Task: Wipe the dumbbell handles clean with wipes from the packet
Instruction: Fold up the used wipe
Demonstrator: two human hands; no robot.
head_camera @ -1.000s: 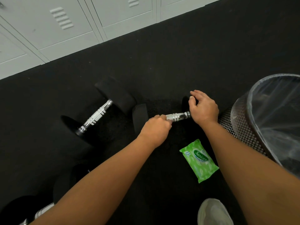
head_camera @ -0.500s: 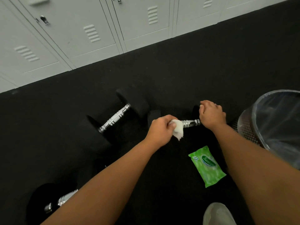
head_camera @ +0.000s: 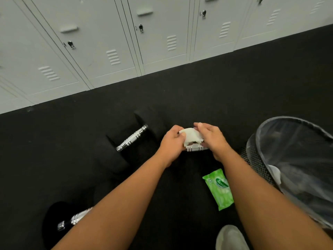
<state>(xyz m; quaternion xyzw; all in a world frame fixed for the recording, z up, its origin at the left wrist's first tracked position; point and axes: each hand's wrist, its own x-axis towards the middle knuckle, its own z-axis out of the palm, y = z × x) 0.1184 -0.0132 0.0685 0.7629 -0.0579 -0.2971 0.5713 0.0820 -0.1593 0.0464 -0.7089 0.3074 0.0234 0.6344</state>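
Observation:
A white wipe [head_camera: 191,136] is held between both hands just above a chrome dumbbell handle [head_camera: 193,148]. My left hand [head_camera: 171,144] pinches the wipe's left edge and my right hand [head_camera: 211,139] grips its right side. That dumbbell's black ends are mostly hidden behind my hands. A second black dumbbell [head_camera: 132,138] lies to the left with its chrome handle bare. A third dumbbell [head_camera: 72,220] lies at the lower left, partly under my left forearm. The green packet of wipes [head_camera: 219,189] lies on the floor between my forearms.
A mesh waste bin [head_camera: 255,159] with a clear liner stands at the right and holds a white wipe. Grey lockers [head_camera: 108,42] line the back wall. My shoe [head_camera: 230,238] shows at the bottom. The floor [head_camera: 216,91] is black rubber.
My right hand left the dumbbell's end and took the wipe together with my left hand, which lifted it off the handle. The view tilted up, showing more lockers.

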